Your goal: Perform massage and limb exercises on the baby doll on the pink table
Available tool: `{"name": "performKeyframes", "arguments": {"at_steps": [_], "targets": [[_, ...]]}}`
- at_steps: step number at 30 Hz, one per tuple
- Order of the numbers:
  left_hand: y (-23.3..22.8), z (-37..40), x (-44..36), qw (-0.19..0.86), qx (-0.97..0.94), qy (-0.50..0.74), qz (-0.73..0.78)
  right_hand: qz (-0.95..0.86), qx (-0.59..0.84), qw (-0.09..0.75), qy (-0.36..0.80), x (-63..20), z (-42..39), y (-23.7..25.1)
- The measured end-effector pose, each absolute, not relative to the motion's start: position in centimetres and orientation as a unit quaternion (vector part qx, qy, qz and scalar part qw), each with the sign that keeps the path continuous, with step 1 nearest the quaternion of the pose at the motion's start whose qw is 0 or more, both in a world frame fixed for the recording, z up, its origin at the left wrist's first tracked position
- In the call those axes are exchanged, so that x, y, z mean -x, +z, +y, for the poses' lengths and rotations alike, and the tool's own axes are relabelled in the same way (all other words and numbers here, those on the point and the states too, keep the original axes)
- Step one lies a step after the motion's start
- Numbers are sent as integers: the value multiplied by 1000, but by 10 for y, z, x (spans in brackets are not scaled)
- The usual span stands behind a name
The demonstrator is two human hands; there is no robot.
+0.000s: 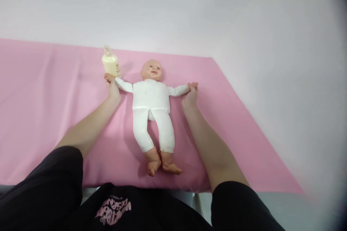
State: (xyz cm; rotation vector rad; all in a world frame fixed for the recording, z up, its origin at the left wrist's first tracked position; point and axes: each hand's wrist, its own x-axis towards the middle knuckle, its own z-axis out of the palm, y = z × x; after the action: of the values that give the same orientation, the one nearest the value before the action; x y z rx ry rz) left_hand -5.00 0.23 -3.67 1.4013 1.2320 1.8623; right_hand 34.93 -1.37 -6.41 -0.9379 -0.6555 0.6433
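Where the pink worktop [40, 115] comes near its far edge, a bottle [111, 65] stands, rounded and glossy, with pale yellow content. Just in front of it, the left hand [114, 90] seems to have its fingers closed around the wrist of a doll [151, 95]; the fingertips are hidden. The doll lies on its back, head toward the far edge and feet close to the near edge. Its head is smooth and shiny like hard plastic, while the white body looks padded and matt. Toward the slanting right edge, the right hand [191, 98] likewise appears to grip the other wrist, fingertips not clearly visible. The step in hand appears to be holding both doll arms stretched outward; the next move, I judge, calls for a light, equal grip, so the body does not slide.
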Motion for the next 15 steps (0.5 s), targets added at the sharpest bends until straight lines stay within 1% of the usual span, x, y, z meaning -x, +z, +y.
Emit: {"name": "performKeyframes", "arguments": {"at_steps": [3, 7, 11, 15], "targets": [[-46, 8, 52, 249, -432, 720, 482, -279, 430, 800, 311, -350, -15, -64], [-51, 13, 52, 248, -418, 723, 492, -313, 427, 790, 308, -351, -16, -63], [-51, 16, 52, 284, -368, 724, 509, -282, 436, 797, 309, -352, -14, -65], [-52, 16, 53, 287, -367, 719, 515, -283, 438, 794, 312, -354, -11, -68]]}}
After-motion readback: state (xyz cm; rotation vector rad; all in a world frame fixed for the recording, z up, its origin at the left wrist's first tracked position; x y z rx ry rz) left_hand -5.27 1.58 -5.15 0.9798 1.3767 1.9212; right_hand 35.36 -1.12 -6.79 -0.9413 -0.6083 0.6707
